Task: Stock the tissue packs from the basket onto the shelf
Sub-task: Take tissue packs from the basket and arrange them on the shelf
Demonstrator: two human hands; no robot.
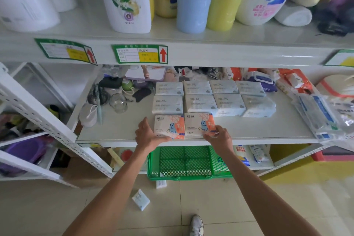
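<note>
Two white tissue packs with orange and blue print lie side by side at the front of the middle shelf (118,128). My left hand (146,134) rests with straight fingers against the left side of the left pack (167,125), its thumb along the front edge. My right hand (219,136) curls its fingers round the front right corner of the right pack (197,123). Behind them, several pale blue and white tissue packs (200,102) lie in two rows. The green mesh basket (187,163) stands on the floor under the shelf, and I see nothing inside it.
A hairbrush, glass jars (118,102) and small items crowd the shelf's left part; wrapped goods (318,115) lie at its right. Large bottles (193,0) stand on the shelf above. Two small packs (141,199) lie on the tiled floor. A white shoe (197,225) shows below.
</note>
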